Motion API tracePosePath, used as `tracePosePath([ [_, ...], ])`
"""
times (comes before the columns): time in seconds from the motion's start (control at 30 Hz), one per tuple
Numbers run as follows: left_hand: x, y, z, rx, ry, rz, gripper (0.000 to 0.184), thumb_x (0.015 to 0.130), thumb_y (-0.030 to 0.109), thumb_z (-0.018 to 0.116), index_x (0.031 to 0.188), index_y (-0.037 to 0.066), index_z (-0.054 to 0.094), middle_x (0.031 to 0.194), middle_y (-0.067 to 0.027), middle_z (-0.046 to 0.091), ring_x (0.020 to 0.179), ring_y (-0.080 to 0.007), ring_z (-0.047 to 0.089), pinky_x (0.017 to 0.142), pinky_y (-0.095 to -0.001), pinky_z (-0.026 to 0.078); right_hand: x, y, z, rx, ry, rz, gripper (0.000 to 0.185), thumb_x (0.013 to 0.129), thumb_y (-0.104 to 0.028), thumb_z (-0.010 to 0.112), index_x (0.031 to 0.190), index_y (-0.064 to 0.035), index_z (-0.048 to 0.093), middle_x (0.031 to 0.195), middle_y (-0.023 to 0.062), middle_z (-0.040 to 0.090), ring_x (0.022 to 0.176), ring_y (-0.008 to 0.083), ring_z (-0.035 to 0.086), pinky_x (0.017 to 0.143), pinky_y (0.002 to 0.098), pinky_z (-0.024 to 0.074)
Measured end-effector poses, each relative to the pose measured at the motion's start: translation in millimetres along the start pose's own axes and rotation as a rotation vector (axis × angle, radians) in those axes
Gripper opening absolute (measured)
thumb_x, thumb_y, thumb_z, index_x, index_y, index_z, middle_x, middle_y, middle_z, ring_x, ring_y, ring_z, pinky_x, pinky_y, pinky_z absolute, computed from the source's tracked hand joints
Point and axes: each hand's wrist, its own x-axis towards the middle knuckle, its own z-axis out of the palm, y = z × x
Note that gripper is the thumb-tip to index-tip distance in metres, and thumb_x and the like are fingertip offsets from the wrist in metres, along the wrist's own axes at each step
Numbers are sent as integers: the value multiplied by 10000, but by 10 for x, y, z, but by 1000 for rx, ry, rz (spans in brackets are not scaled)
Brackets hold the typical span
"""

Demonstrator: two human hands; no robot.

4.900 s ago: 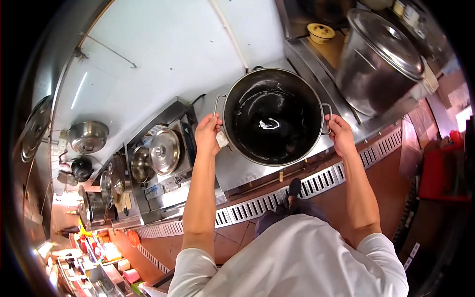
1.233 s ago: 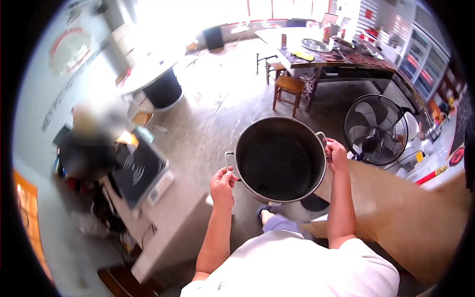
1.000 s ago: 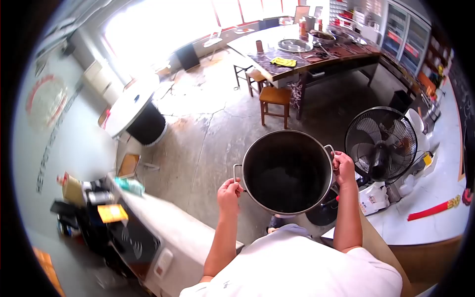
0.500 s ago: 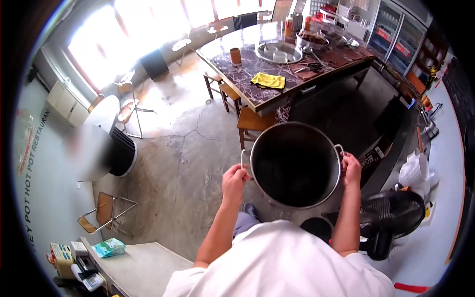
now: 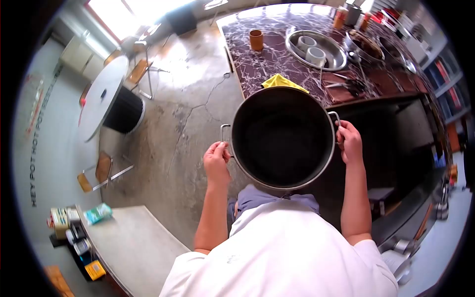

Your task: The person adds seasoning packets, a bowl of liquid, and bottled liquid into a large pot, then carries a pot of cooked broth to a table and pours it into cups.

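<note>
A large, deep metal stockpot (image 5: 283, 138) with a dark inside hangs in front of me, its mouth facing up toward the camera. My left hand (image 5: 216, 159) is closed round the loop handle on its left side. The right-side handle is gripped by my right hand (image 5: 350, 140), fingers curled. Just beyond the pot's far rim, a yellow cloth (image 5: 284, 82) lies on the dark marbled table (image 5: 252, 69), partly hidden by the pot. The pot's bottom is too dark to make out.
On the table stand a brown cup (image 5: 256, 40), a round metal tray (image 5: 332, 60) with white cups, and a metal bowl (image 5: 365, 45). A white round table (image 5: 105, 96) and folding chairs are at left. A pale counter (image 5: 133, 242) is near my left side.
I have moved forward with the pot, so the marbled table is nearer. The pot now covers part of the yellow cloth. Both hands keep their hold on the handles.
</note>
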Motion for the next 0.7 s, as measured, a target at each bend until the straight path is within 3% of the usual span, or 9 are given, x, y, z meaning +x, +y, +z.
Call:
tracePosePath([
  [0.2, 152, -135, 421, -84, 297, 78, 114, 883, 88, 537, 857, 6, 612, 598, 16, 510, 509, -49, 420, 474, -187, 297, 1671, -60, 329, -141, -377, 60, 181, 881, -87, 490, 1004, 9, 582, 639, -37, 500, 534, 40, 421, 490, 182, 322],
  [0.33, 263, -319, 569, -167, 478, 126, 111, 887, 87, 533, 878, -1, 599, 612, 8, 509, 520, -50, 428, 474, -180, 304, 2460, 121, 816, -80, -498, 34, 177, 871, -81, 509, 985, 27, 593, 659, -25, 501, 557, 49, 426, 535, 187, 346],
  [0.57, 465, -510, 836, -175, 763, 172, 105, 866, 99, 530, 837, 28, 602, 588, 43, 445, 512, -40, 382, 469, -180, 272, 3102, 268, 1365, -170, -678, 58, 163, 845, -40, 519, 977, 3, 604, 684, -26, 515, 586, 47, 450, 533, 191, 368],
  [0.7, 524, -722, 773, -114, 760, 184, 138, 872, 110, 507, 825, 31, 609, 575, 56, 406, 513, -40, 353, 465, -197, 249, 3268, 392, 1433, -195, -716, 55, 150, 843, -80, 547, 961, -22, 618, 716, -31, 529, 617, 41, 458, 547, 203, 383],
])
